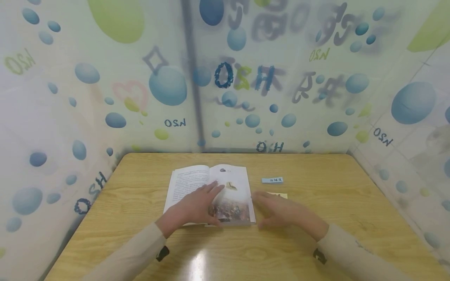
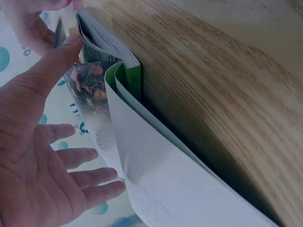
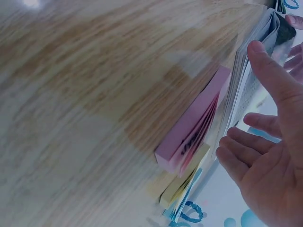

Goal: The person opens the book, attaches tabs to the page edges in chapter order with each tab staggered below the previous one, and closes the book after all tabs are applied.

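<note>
An open book (image 1: 239,179) lies on the wooden table, with text on its left page and a colour picture low on the right page. My left hand (image 1: 197,205) is over the middle of the book, thumb out and fingers spread; in the left wrist view a bent white page (image 2: 156,156) stands beside it. Along the book's right edge is my right hand (image 1: 283,210), fingers extended and holding nothing. The right wrist view shows a pink sticky-note pad (image 3: 194,125) near that hand, which the head view hides. A yellow pad (image 1: 282,195) is partly covered by the right hand.
A blue sticky-note pad (image 1: 272,180) lies beyond the yellow one, right of the book. The wooden table (image 1: 140,171) meets patterned sheets (image 1: 228,117) at the back and sides. Light glares on its near part.
</note>
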Motion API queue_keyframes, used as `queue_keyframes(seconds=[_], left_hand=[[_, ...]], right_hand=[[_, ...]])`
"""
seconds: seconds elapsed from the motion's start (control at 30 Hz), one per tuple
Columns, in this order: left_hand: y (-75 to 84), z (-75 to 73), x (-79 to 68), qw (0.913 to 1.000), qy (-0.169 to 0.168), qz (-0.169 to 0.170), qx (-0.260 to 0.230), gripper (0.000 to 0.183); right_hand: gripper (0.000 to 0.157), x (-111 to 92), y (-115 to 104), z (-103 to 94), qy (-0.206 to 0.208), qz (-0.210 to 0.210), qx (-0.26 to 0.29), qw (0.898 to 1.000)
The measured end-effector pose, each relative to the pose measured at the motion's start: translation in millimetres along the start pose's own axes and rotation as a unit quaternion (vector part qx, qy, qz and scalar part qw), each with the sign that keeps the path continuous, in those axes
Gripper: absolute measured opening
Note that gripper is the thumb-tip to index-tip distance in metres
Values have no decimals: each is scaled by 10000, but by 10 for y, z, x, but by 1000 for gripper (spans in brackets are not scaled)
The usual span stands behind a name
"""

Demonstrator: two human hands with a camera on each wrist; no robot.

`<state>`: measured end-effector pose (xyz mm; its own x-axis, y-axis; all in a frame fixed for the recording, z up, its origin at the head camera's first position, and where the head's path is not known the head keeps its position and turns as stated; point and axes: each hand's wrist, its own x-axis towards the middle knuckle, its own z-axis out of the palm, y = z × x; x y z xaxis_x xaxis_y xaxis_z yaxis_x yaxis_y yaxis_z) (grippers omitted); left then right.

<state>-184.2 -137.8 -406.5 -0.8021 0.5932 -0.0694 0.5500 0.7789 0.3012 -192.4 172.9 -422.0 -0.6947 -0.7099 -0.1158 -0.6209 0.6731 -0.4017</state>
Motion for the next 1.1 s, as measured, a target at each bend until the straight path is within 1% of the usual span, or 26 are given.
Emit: queue_keyframes(seconds=[0.17, 0.27, 0.37, 0.53, 0.6, 0.67, 0.8, 0.87, 0.93, 1.03, 1.1], left_hand=[[-78, -34, -77, 9999, 90, -101, 4, 111], [-139, -67, -136, 9997, 171, -145, -130, 113], [-219, -105, -201, 9990, 334, -130, -268, 117], [-379, -199, -348, 9976, 594, -70, -347, 117], [-441, -243, -418, 9971, 655, -99, -384, 116], [-495, -286, -487, 9961, 692, -219, -510, 117], [-602, -357, -591, 9923, 1005, -223, -694, 112], [-653, -376, -628, 9910, 1160, -240, -631, 110], [-702, -378, -660, 9907, 1208, -361, -513, 110], [-751, -370, -707, 9906, 1139, -689, -328, 113], [-774, -358, -726, 9901, 1096, -850, -215, 115]], right_hand=[[89, 13, 9, 26, -11, -95, -69, 9999], [88, 26, 3, 41, -39, -30, -114, 9999], [87, 39, -18, 47, -60, 37, -129, 9999], [85, 66, -50, 53, -99, 85, -121, 9998], [84, 74, -57, 57, -106, 89, -127, 9998], [84, 74, -60, 61, -116, 88, -134, 9998], [84, 70, -59, 63, -146, 101, -97, 9998], [83, 72, -58, 61, -155, 103, -88, 9998], [82, 77, -57, 59, -154, 89, -112, 9998], [81, 89, -64, 57, -152, 39, -155, 9998], [81, 98, -78, 51, -153, 13, -146, 9998]])
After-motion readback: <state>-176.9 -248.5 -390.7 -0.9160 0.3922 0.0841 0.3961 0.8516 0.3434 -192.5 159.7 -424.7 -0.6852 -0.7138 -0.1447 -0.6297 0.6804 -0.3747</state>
